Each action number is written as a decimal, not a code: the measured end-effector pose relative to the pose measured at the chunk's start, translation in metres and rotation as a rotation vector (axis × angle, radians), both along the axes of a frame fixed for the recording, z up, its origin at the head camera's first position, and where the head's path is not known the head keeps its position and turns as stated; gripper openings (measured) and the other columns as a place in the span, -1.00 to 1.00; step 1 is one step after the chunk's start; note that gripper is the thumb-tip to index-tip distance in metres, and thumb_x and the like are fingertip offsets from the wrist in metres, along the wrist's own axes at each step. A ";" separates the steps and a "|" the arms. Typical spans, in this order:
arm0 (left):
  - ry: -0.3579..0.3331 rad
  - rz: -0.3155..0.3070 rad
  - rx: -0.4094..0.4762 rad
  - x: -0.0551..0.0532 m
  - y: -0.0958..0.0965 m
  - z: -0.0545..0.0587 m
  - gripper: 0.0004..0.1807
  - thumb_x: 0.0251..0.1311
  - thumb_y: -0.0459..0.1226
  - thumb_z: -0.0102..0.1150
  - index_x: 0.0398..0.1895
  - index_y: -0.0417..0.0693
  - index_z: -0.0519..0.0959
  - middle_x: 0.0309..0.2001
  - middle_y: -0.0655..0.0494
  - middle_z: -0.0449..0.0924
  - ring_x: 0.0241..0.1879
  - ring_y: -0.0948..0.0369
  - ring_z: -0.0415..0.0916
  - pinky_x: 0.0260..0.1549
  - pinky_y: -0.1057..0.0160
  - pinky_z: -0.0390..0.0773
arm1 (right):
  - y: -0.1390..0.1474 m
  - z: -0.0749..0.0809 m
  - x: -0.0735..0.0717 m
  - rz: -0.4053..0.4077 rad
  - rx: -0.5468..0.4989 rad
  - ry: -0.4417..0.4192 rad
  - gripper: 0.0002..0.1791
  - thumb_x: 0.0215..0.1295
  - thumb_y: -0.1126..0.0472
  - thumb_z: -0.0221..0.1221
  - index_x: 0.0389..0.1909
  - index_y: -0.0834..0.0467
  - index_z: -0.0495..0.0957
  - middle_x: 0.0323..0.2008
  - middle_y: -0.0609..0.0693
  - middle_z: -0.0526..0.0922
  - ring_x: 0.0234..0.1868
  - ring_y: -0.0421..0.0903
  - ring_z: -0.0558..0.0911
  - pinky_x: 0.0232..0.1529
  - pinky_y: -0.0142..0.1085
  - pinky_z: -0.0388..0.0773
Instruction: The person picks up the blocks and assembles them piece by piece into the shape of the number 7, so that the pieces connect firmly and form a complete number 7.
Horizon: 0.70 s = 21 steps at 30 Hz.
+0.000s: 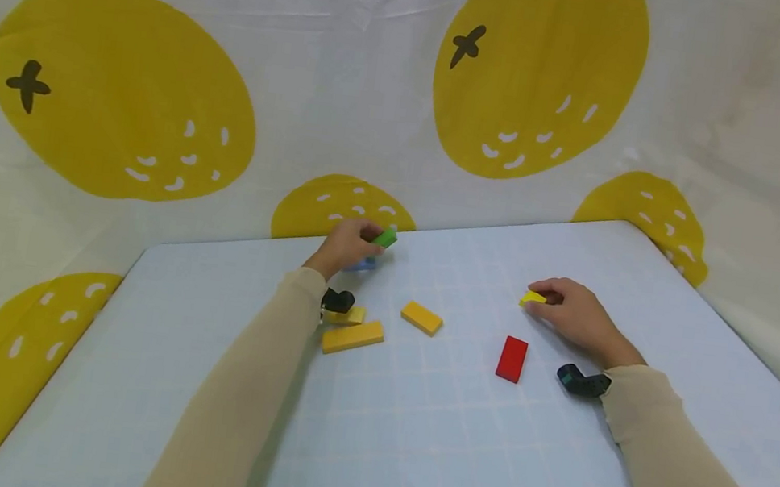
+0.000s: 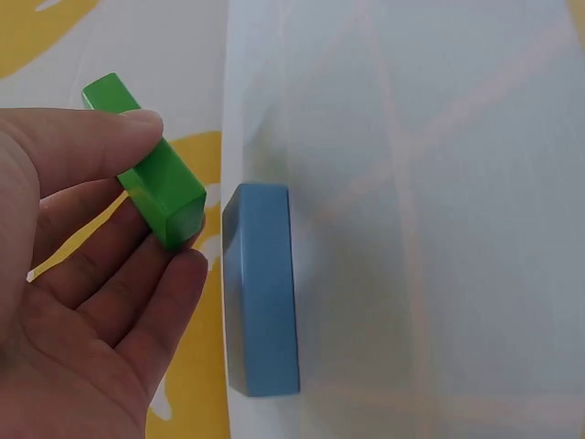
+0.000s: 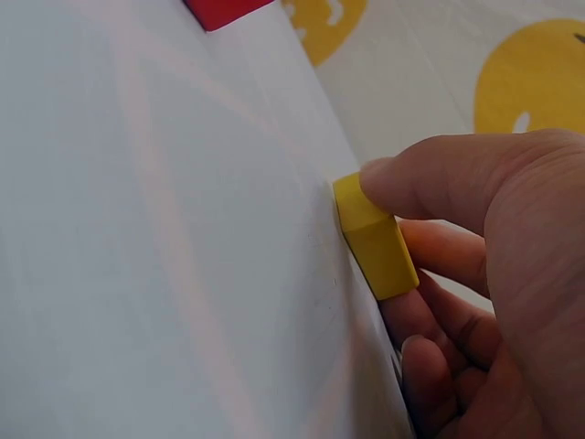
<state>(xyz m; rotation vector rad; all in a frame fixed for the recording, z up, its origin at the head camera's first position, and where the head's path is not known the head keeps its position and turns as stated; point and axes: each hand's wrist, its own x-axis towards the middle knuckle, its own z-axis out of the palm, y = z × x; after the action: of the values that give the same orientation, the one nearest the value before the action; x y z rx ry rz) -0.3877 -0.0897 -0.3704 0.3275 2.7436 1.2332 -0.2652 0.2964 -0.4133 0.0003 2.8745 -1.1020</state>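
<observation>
In the head view my left hand (image 1: 347, 246) pinches a green block (image 1: 386, 237) near the table's far edge. The left wrist view has the green block (image 2: 164, 187) between thumb and fingers, off the table. Just below that hand lies a blue block (image 2: 267, 291), mostly covered in the head view. Over on the right, my right hand (image 1: 574, 315) grips a small yellow block (image 1: 532, 298). The thumb presses on the yellow block (image 3: 379, 238) in the right wrist view, with fingers behind it. A red block (image 1: 511, 359) lies flat on the near side of that hand.
Between the arms lies an orange-yellow block (image 1: 421, 318). Beside the left forearm is a longer orange-yellow block (image 1: 352, 337), with a paler yellow block (image 1: 348, 316) partly hidden behind the wrist. A fruit-patterned sheet (image 1: 353, 68) hangs behind the pale checked table (image 1: 409, 441).
</observation>
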 end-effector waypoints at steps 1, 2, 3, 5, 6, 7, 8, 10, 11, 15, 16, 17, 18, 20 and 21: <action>0.006 -0.002 0.000 0.000 0.001 0.000 -0.57 0.27 -0.25 0.33 0.20 -0.09 0.56 0.12 0.01 0.57 0.06 0.07 0.49 0.15 0.06 0.46 | 0.000 0.000 0.000 -0.001 0.002 0.003 -0.44 0.38 -0.04 0.23 0.30 0.15 0.45 0.14 0.19 0.46 0.11 0.16 0.39 0.14 0.06 0.47; 0.013 -0.008 0.000 0.000 0.002 -0.001 -0.57 0.27 -0.25 0.33 0.20 -0.09 0.56 0.11 0.00 0.58 0.06 0.07 0.49 0.15 0.06 0.46 | 0.000 0.000 -0.001 -0.001 0.003 0.003 -0.44 0.38 -0.04 0.23 0.30 0.15 0.45 0.13 0.19 0.47 0.11 0.16 0.39 0.14 0.05 0.47; 0.018 -0.016 -0.003 0.000 0.003 -0.001 -0.57 0.27 -0.26 0.34 0.20 -0.09 0.57 0.11 0.00 0.58 0.07 0.07 0.49 0.15 0.06 0.46 | 0.000 0.000 -0.001 -0.002 0.005 0.004 -0.44 0.38 -0.03 0.23 0.30 0.15 0.45 0.13 0.19 0.47 0.10 0.15 0.39 0.14 0.05 0.47; 0.026 -0.030 -0.004 -0.001 0.005 -0.003 -0.58 0.26 -0.26 0.34 0.18 -0.10 0.57 0.10 0.01 0.58 0.06 0.08 0.50 0.15 0.07 0.47 | 0.000 0.000 -0.001 -0.002 0.006 0.003 -0.45 0.38 -0.03 0.23 0.29 0.15 0.45 0.13 0.19 0.47 0.10 0.15 0.39 0.14 0.04 0.47; 0.026 -0.039 -0.005 -0.001 0.005 -0.004 -0.58 0.26 -0.27 0.34 0.18 -0.11 0.57 0.09 0.01 0.58 0.06 0.08 0.50 0.15 0.08 0.47 | 0.000 -0.001 -0.001 0.001 0.008 0.005 -0.45 0.38 -0.03 0.23 0.29 0.15 0.46 0.13 0.20 0.47 0.10 0.15 0.40 0.13 0.04 0.47; 0.028 -0.048 -0.008 -0.001 0.006 -0.005 -0.58 0.26 -0.27 0.34 0.18 -0.11 0.57 0.09 0.02 0.58 0.06 0.09 0.50 0.14 0.09 0.47 | 0.000 -0.001 -0.001 0.004 0.009 0.007 -0.44 0.38 -0.03 0.23 0.29 0.15 0.46 0.13 0.20 0.47 0.10 0.15 0.40 0.14 0.04 0.47; 0.030 -0.057 -0.010 -0.002 0.006 -0.006 -0.59 0.26 -0.27 0.34 0.17 -0.11 0.57 0.08 0.02 0.58 0.05 0.09 0.50 0.14 0.09 0.48 | -0.001 0.000 -0.001 0.006 0.010 0.007 -0.44 0.38 -0.03 0.23 0.29 0.16 0.46 0.14 0.20 0.48 0.10 0.15 0.40 0.14 0.04 0.47; 0.032 -0.068 -0.012 -0.002 0.006 -0.007 -0.59 0.26 -0.27 0.34 0.17 -0.12 0.57 0.07 0.03 0.58 0.04 0.10 0.50 0.13 0.09 0.48 | -0.001 0.000 -0.001 0.011 0.013 0.011 -0.44 0.38 -0.03 0.23 0.29 0.16 0.47 0.14 0.21 0.48 0.09 0.15 0.41 0.14 0.05 0.47; 0.031 -0.074 -0.013 -0.003 0.007 -0.007 -0.58 0.26 -0.27 0.33 0.18 -0.12 0.57 0.08 0.03 0.58 0.04 0.10 0.50 0.13 0.09 0.49 | -0.001 0.000 0.000 0.014 0.013 0.014 -0.44 0.38 -0.03 0.23 0.29 0.17 0.47 0.14 0.21 0.48 0.09 0.16 0.41 0.14 0.05 0.46; 0.019 -0.086 -0.030 -0.003 0.009 -0.006 -0.56 0.27 -0.26 0.33 0.21 -0.12 0.55 0.11 0.03 0.57 0.06 0.10 0.49 0.14 0.10 0.48 | -0.001 0.002 0.000 0.013 0.014 0.016 -0.44 0.38 -0.04 0.23 0.29 0.17 0.47 0.14 0.21 0.48 0.10 0.16 0.40 0.14 0.05 0.47; 0.012 -0.085 -0.038 -0.003 0.009 -0.006 -0.55 0.27 -0.26 0.32 0.22 -0.11 0.55 0.12 0.04 0.57 0.07 0.11 0.49 0.15 0.10 0.47 | -0.001 0.002 0.000 0.013 0.015 0.017 -0.44 0.38 -0.04 0.23 0.29 0.17 0.47 0.14 0.21 0.48 0.10 0.16 0.40 0.14 0.05 0.47; 0.007 -0.085 -0.047 -0.003 0.010 -0.006 -0.55 0.27 -0.25 0.32 0.22 -0.11 0.55 0.13 0.04 0.57 0.07 0.11 0.49 0.15 0.10 0.47 | -0.001 0.002 0.001 0.012 0.014 0.016 -0.44 0.38 -0.04 0.23 0.29 0.17 0.47 0.13 0.21 0.48 0.09 0.16 0.40 0.13 0.05 0.47; 0.003 -0.083 -0.056 -0.004 0.010 -0.006 -0.56 0.28 -0.25 0.32 0.22 -0.10 0.55 0.13 0.05 0.56 0.08 0.11 0.48 0.16 0.10 0.46 | -0.001 0.002 0.001 0.011 0.016 0.018 -0.44 0.38 -0.04 0.23 0.29 0.17 0.47 0.13 0.21 0.48 0.10 0.16 0.40 0.13 0.05 0.47; -0.003 -0.080 -0.072 -0.004 0.011 -0.005 -0.57 0.28 -0.25 0.32 0.20 -0.10 0.56 0.13 0.05 0.56 0.07 0.11 0.48 0.15 0.09 0.46 | -0.001 0.002 0.000 0.010 0.018 0.018 -0.44 0.38 -0.04 0.23 0.29 0.16 0.47 0.13 0.20 0.48 0.10 0.16 0.41 0.13 0.05 0.47; -0.005 -0.080 -0.080 -0.004 0.012 -0.005 -0.58 0.28 -0.25 0.32 0.19 -0.10 0.56 0.13 0.04 0.56 0.07 0.11 0.49 0.14 0.09 0.47 | -0.001 0.001 0.000 0.009 0.018 0.017 -0.44 0.38 -0.04 0.23 0.29 0.15 0.47 0.13 0.20 0.48 0.10 0.16 0.41 0.13 0.05 0.48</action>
<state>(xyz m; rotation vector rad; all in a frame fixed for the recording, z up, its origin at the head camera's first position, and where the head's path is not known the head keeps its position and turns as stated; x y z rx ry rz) -0.3913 -0.0782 -0.3751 0.4204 2.7378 1.1010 -0.2653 0.2955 -0.4119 -0.0213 2.8963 -1.0791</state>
